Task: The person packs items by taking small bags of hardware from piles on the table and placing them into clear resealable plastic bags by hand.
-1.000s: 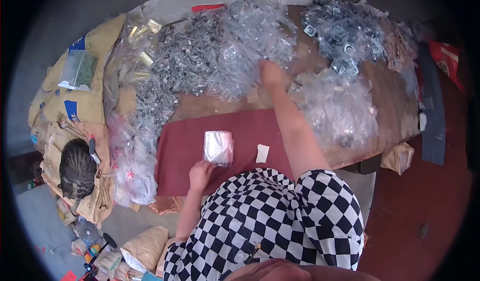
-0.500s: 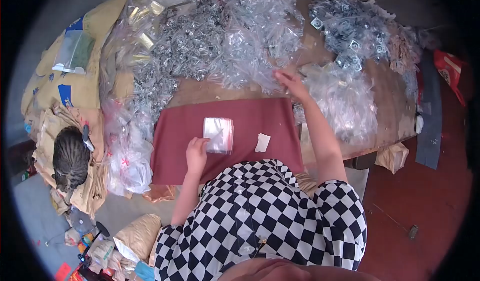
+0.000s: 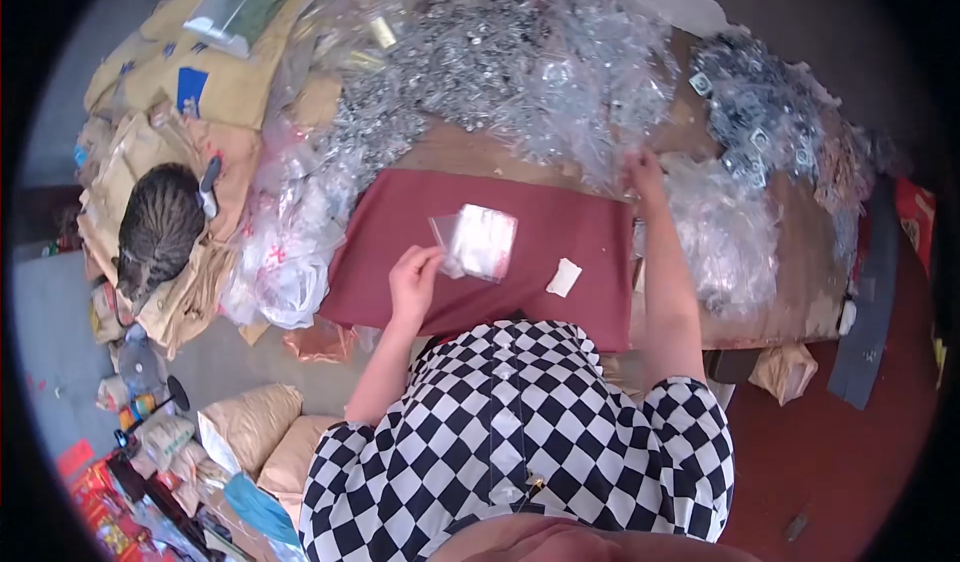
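A small clear plastic bag (image 3: 446,234) is pinched between the fingertips of my left hand (image 3: 414,277). It sticks out past the left edge of a stack of clear bags (image 3: 487,240) lying on the dark red cloth (image 3: 390,252). My right hand (image 3: 644,173) reaches to the near right edge of a heap of clear packets (image 3: 600,92). Its fingers are small and blurred there, so whether they grip anything does not show. On the cloth, right of the stack, lies a white paper slip (image 3: 564,277).
Loose metal hardware (image 3: 465,57) is heaped at the back. Bagged dark parts (image 3: 755,112) and more clear packets (image 3: 725,237) lie on the right. A tabby cat (image 3: 160,224) rests on brown paper (image 3: 205,252) at left, beside crumpled plastic bags (image 3: 295,252).
My left hand has drawn one bag out leftward from the stack. My right hand stays near the packet heap, now at its right edge. The whole view has shifted and tilted.
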The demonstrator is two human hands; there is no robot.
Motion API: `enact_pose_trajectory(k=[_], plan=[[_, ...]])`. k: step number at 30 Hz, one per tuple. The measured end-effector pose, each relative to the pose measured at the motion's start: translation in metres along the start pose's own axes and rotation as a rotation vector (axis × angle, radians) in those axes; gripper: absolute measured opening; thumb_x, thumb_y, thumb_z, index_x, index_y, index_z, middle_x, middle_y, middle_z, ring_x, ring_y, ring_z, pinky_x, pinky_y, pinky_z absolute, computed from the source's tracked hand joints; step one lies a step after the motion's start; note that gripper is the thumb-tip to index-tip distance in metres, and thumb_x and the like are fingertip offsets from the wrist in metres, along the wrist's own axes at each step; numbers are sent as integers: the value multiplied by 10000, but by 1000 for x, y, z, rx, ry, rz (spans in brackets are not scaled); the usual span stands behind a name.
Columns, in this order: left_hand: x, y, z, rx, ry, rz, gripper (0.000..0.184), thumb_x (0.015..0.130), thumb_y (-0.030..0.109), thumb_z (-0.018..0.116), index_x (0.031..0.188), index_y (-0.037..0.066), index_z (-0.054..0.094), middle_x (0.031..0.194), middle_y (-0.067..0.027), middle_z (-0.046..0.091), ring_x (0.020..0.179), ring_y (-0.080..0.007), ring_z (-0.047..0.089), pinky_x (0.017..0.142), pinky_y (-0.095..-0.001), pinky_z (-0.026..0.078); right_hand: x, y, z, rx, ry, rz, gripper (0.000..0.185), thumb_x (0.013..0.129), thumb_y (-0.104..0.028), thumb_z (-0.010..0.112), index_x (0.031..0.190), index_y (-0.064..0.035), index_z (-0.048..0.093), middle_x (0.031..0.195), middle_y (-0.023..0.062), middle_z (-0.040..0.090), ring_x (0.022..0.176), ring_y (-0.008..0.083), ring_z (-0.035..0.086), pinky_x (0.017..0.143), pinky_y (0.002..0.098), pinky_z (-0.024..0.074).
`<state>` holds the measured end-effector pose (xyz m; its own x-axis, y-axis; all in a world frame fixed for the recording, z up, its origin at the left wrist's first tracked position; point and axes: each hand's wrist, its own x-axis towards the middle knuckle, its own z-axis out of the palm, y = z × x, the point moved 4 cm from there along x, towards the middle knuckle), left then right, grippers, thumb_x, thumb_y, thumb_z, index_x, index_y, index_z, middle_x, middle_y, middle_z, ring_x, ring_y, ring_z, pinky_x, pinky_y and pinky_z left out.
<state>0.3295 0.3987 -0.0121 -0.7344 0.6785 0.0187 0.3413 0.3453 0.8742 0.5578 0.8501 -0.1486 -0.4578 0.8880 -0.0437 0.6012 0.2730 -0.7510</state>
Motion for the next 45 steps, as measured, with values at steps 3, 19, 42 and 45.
enact_pose_trajectory(k=[3,19,42,45], plan=[[-6,-12,-7,151,-47,-81,247,786,113,816,766,7,595,762,-85,627,663,-193,611,604,-330,484,-18,-52,0,485,-105,372,290,945,-309,686,1106,-75,628,799,27,593,621,166,600,470,330,459],[15,-56,-106,398,124,232,190,779,77,740,959,69,678,891,-118,592,964,-344,574,870,-438,452,-8,-284,322,-392,-475,-250,760,801,-265,774,1453,-69,434,1220,232,660,1134,396,626,955,470,496],[26,-64,-56,339,-287,29,357,907,195,654,1262,165,671,755,-138,689,706,-320,686,650,-437,540,-59,-362,371,-78,-770,-478,755,755,-184,810,1425,-75,477,1318,209,604,1202,343,598,975,411,498],[18,-77,-64,245,-180,39,298,887,149,667,1181,136,712,727,-121,676,686,-318,674,637,-438,532,-63,-326,324,540,-967,82,606,840,-165,773,1370,-24,515,1297,157,618,1197,279,608,987,397,517]])
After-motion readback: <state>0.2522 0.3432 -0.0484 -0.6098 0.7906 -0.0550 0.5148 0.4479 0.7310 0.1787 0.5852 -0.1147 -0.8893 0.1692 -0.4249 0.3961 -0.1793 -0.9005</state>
